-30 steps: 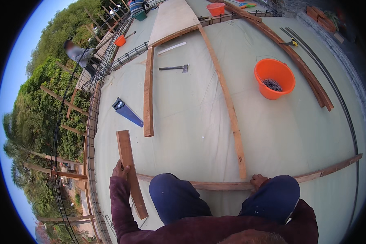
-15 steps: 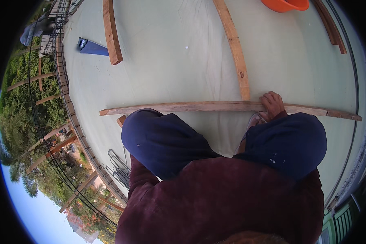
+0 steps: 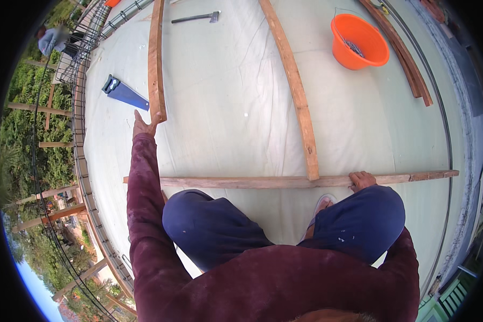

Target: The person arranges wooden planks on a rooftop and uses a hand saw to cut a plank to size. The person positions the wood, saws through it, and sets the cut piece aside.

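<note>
At the left plank's (image 3: 156, 59) end, left hand (image 3: 142, 124) now reaches.

Orange bucket (image 3: 359, 42), blue saw (image 3: 125, 93), brown planks (image 3: 295, 102)

soft, even daylight, with no hard shadows and no glare on the pale slab (image 3: 225, 80). the focus is sharp mid-frame. the planks bow toward the black fisheye rim, where the trees beyond the slab smear.

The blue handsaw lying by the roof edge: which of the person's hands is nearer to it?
Left. The left hand reaches out just right of the blue handsaw, touching a plank's end. The right hand rests on the crosswise plank, far right.
</note>
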Action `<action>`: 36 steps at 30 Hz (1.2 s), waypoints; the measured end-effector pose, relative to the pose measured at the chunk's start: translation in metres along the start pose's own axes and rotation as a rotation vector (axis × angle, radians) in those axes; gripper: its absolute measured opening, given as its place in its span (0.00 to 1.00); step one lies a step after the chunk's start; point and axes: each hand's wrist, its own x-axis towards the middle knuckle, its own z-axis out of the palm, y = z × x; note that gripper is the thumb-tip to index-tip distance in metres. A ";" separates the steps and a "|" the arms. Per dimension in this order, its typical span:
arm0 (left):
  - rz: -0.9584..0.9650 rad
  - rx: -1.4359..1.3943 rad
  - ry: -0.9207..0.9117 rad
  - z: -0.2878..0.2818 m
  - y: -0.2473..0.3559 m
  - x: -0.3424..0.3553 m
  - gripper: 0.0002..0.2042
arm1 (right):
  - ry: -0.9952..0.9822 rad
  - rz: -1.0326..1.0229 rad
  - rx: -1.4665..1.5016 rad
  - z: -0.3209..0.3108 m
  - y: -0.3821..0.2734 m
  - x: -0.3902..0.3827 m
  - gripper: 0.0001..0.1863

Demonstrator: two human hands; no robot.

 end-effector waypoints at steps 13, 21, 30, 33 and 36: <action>-0.305 -0.145 -0.278 0.021 0.046 0.030 0.36 | 0.118 -0.032 -0.136 -0.019 -0.019 0.000 0.33; -0.270 0.056 -0.173 0.013 0.055 0.043 0.36 | 0.033 0.043 0.008 -0.035 -0.062 0.003 0.38; -0.149 0.014 -0.112 0.031 -0.009 0.076 0.32 | 0.101 0.126 0.099 -0.014 -0.069 0.011 0.34; -0.124 0.051 -0.088 0.043 -0.014 0.084 0.27 | 0.061 0.144 0.087 -0.015 -0.072 0.011 0.34; -0.135 -0.063 -0.129 0.044 -0.001 0.076 0.24 | -0.042 0.113 0.012 -0.029 -0.078 0.023 0.37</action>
